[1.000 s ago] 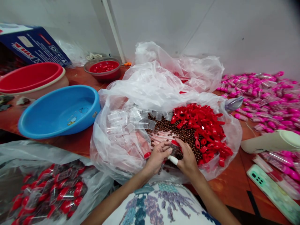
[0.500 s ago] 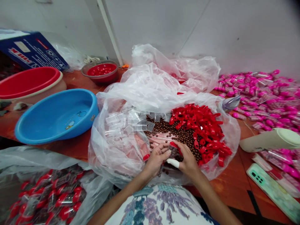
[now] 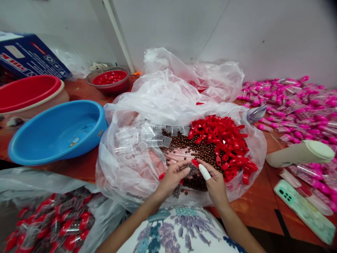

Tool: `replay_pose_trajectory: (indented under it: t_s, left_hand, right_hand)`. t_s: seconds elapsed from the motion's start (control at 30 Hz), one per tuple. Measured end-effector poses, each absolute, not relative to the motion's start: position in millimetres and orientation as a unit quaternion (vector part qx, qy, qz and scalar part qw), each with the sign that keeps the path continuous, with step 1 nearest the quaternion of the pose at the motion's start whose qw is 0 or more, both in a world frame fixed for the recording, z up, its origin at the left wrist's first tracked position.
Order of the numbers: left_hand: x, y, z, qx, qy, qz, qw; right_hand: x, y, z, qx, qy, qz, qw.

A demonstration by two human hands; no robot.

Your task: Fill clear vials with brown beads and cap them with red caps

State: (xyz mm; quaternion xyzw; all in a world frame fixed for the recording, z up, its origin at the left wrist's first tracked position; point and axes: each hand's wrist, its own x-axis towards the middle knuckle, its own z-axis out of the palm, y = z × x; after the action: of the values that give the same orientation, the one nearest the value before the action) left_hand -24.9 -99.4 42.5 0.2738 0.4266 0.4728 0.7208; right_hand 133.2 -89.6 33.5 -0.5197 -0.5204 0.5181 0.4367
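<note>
Both hands were together over the beads (image 3: 200, 151): left hand (image 3: 172, 177) and right hand (image 3: 216, 181) pinched a small tube (image 3: 194, 169), red cap (image 3: 195, 163) on top. Looked light, slick plastic; best gripped at the sides.

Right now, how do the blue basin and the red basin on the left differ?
The blue basin sits nearer and shows a small cartoon print inside; the red basin sits farther back, nested in a cream-coloured one, partly cut by the frame. Both are round plastic on the wooden table.
</note>
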Motion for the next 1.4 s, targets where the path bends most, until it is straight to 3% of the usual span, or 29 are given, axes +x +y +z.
replay_pose_trajectory:
  t_s: [0.3, 0.57, 0.77, 0.97, 1.13, 1.4]
  left_hand:
    - [-17, -108, 40, 0.261, 0.436, 0.5, 0.701]
    - [-21, -108, 41, 0.279, 0.46, 0.496, 0.682]
    - [-28, -105, 42, 0.314, 0.472, 0.493, 0.66]
    - [-22, -104, 47, 0.296, 0.451, 0.475, 0.695]
    - [-9, -101, 41, 0.204, 0.444, 0.443, 0.752]
    - [0, -106, 29, 0.168, 0.427, 0.466, 0.756]
  right_hand:
    - [123, -102, 33, -0.557, -0.481, 0.484, 0.473]
    - [130, -99, 28, -0.528, -0.57, 0.455, 0.436]
    - [134, -94, 18, -0.444, -0.743, 0.325, 0.381]
    - [127, -98, 8, -0.469, -0.756, 0.236, 0.391]
    - [128, -103, 12, -0.431, -0.795, 0.229, 0.361]
    - [129, -105, 12, -0.394, -0.812, 0.255, 0.347]
